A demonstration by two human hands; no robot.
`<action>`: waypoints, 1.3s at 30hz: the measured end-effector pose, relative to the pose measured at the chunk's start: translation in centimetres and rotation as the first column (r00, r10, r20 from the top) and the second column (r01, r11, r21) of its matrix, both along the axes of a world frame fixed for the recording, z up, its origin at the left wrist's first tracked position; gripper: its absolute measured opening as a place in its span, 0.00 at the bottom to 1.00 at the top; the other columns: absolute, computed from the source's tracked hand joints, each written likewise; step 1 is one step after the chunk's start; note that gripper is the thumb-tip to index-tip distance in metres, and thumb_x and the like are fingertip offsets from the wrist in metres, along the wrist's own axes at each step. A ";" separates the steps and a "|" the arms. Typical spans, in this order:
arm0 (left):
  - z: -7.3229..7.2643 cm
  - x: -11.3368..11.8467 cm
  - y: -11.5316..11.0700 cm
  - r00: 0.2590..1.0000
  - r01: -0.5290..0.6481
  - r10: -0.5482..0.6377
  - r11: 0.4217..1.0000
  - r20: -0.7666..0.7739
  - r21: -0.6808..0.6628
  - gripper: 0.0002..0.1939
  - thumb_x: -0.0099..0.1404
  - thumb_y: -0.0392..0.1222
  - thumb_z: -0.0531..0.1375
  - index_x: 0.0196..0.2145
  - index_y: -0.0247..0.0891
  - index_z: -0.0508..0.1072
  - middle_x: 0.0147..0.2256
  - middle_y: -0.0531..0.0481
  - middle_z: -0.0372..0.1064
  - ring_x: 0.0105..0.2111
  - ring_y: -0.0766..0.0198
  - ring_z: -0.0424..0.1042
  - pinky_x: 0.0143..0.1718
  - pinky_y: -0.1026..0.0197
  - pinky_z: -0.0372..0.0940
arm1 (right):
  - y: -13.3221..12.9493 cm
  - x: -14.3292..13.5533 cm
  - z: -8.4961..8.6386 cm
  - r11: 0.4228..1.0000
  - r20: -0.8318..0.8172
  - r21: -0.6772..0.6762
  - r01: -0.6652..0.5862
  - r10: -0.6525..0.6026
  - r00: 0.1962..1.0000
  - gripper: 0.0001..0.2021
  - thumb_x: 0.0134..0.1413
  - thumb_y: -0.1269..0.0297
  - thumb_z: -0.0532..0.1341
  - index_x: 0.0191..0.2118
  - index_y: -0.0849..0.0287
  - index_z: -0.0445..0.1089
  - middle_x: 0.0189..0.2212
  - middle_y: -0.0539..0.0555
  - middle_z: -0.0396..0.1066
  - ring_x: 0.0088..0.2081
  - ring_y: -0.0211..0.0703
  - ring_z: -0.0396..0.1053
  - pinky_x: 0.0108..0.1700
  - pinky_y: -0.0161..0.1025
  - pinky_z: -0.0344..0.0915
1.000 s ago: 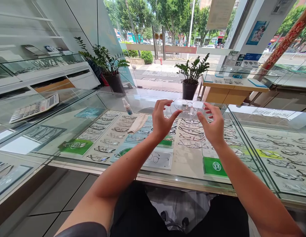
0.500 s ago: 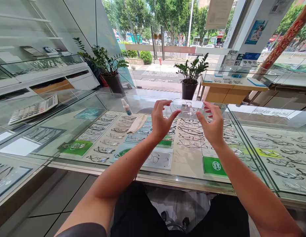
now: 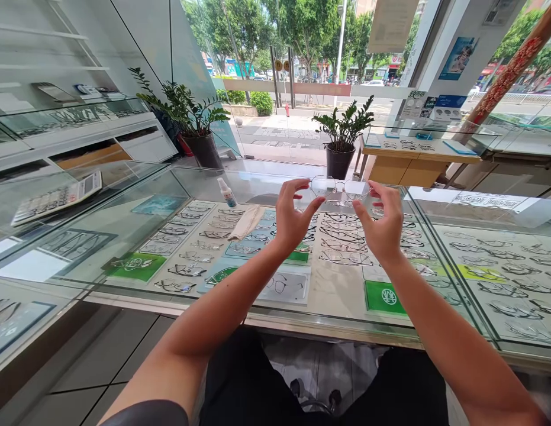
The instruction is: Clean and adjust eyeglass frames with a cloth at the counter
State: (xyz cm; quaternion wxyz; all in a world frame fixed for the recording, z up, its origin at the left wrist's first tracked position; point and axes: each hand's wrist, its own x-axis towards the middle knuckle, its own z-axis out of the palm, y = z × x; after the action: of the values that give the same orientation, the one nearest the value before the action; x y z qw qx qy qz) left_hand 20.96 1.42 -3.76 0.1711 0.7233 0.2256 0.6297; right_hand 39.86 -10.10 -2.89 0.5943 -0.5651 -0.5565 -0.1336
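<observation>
The left hand (image 3: 290,216) and right hand (image 3: 385,222) pinch thin glasses (image 3: 340,183) in their grip, above the glass tabletop (image 3: 261,188).

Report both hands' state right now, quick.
Left hand: closed on one side of the thin-rimmed eyeglasses.
Right hand: closed on the other side of the same eyeglasses.

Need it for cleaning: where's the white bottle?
In the head view, the white bottle is on the glass counter, left of the left hand, just beyond the beige cloth.
</observation>
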 end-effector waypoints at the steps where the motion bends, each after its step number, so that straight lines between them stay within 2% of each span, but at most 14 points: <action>1: 0.1 0.1 -0.1 1.000 0.010 -0.010 1.000 0.017 -0.006 0.23 0.68 0.53 0.73 0.56 0.46 0.73 0.52 0.44 0.77 0.52 0.55 0.79 0.46 0.53 0.75 | -0.1 -0.1 0.2 1.000 0.009 0.021 0.005 -0.005 1.000 0.22 0.68 0.49 0.67 0.63 0.49 0.73 0.52 0.58 0.75 0.54 0.55 0.74 0.49 0.54 0.76; 3: 0.8 0.3 -0.3 0.998 0.021 -0.021 1.000 0.054 0.006 0.24 0.68 0.52 0.73 0.57 0.47 0.73 0.53 0.43 0.77 0.53 0.54 0.79 0.47 0.52 0.75 | -0.1 -0.3 1.1 0.998 0.021 0.064 0.005 -0.006 1.000 0.22 0.68 0.50 0.67 0.63 0.48 0.72 0.53 0.58 0.75 0.54 0.55 0.74 0.49 0.54 0.77; 5: 2.4 0.5 -0.2 0.996 0.015 -0.019 0.999 0.090 0.049 0.26 0.67 0.53 0.73 0.57 0.47 0.72 0.54 0.43 0.76 0.54 0.54 0.78 0.47 0.52 0.75 | 0.1 -0.5 2.6 0.994 0.040 0.108 -0.005 0.000 0.999 0.22 0.68 0.51 0.67 0.64 0.47 0.72 0.53 0.58 0.75 0.54 0.55 0.74 0.49 0.55 0.77; 9: 7.8 1.2 0.6 0.985 -0.055 0.021 0.979 0.168 0.196 0.30 0.63 0.54 0.76 0.57 0.47 0.71 0.54 0.43 0.74 0.53 0.52 0.77 0.47 0.51 0.74 | 0.6 -0.3 8.0 0.981 0.122 0.193 -0.012 -0.011 0.992 0.23 0.69 0.51 0.66 0.66 0.45 0.69 0.56 0.59 0.73 0.57 0.57 0.73 0.52 0.57 0.78; 12: 12.0 1.6 1.0 0.971 -0.138 0.071 0.946 0.229 0.293 0.28 0.65 0.54 0.74 0.57 0.47 0.70 0.53 0.43 0.74 0.52 0.52 0.77 0.47 0.51 0.73 | 0.3 -0.2 12.3 0.971 0.180 0.239 0.011 -0.055 0.982 0.24 0.69 0.50 0.66 0.66 0.46 0.69 0.57 0.60 0.73 0.57 0.58 0.74 0.52 0.57 0.78; 14: 13.9 1.6 0.7 0.960 -0.176 0.089 0.929 0.264 0.326 0.27 0.66 0.54 0.73 0.57 0.48 0.69 0.53 0.44 0.74 0.51 0.52 0.77 0.47 0.50 0.73 | -0.1 -0.2 14.2 0.960 0.217 0.280 0.012 -0.076 0.973 0.23 0.68 0.50 0.67 0.64 0.49 0.71 0.55 0.60 0.74 0.55 0.56 0.75 0.50 0.54 0.78; 16: 14.9 1.5 0.1 0.956 -0.183 0.087 0.924 0.282 0.336 0.28 0.65 0.54 0.74 0.57 0.48 0.70 0.53 0.44 0.75 0.52 0.52 0.77 0.47 0.51 0.73 | -0.5 -0.3 15.1 0.952 0.234 0.305 -0.005 -0.070 0.970 0.22 0.67 0.51 0.69 0.62 0.52 0.72 0.52 0.60 0.75 0.53 0.54 0.77 0.47 0.51 0.78; 19: 15.1 1.1 -1.0 0.964 -0.151 0.065 0.932 0.258 0.330 0.30 0.62 0.53 0.77 0.56 0.47 0.71 0.53 0.44 0.75 0.52 0.52 0.78 0.47 0.51 0.74 | -1.0 -0.2 15.0 0.952 0.209 0.307 0.002 -0.069 0.975 0.21 0.66 0.54 0.70 0.61 0.51 0.73 0.52 0.59 0.76 0.52 0.53 0.78 0.45 0.49 0.79; 23: 14.6 0.8 -1.6 0.970 -0.135 0.059 0.938 0.236 0.320 0.29 0.62 0.51 0.77 0.55 0.46 0.72 0.52 0.45 0.76 0.52 0.53 0.79 0.47 0.51 0.74 | -1.2 -0.1 14.5 0.956 0.191 0.294 0.012 -0.071 0.979 0.21 0.66 0.56 0.70 0.62 0.50 0.74 0.53 0.59 0.77 0.54 0.54 0.78 0.46 0.50 0.80; 32: 13.1 1.5 0.5 0.961 -0.163 0.064 0.917 0.270 0.363 0.29 0.62 0.50 0.77 0.56 0.47 0.72 0.52 0.45 0.75 0.53 0.52 0.77 0.48 0.50 0.75 | -0.8 -0.5 14.0 0.967 0.217 0.251 0.039 -0.095 0.971 0.22 0.66 0.59 0.69 0.63 0.51 0.72 0.57 0.61 0.76 0.58 0.58 0.77 0.49 0.54 0.82; 39: 12.9 1.7 0.8 0.964 -0.170 0.073 0.910 0.257 0.379 0.29 0.62 0.50 0.77 0.56 0.47 0.71 0.53 0.45 0.75 0.54 0.52 0.78 0.47 0.50 0.76 | -0.6 -0.3 13.7 0.975 0.215 0.217 0.038 -0.085 0.973 0.21 0.66 0.61 0.68 0.63 0.52 0.72 0.57 0.61 0.76 0.58 0.59 0.76 0.51 0.56 0.81</action>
State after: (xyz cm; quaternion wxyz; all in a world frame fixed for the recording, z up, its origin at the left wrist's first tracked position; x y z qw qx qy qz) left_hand 22.66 2.22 9.12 0.0066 0.6472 0.1158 0.7535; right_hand 39.57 -10.65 10.85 0.5804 -0.4970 -0.5844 -0.2731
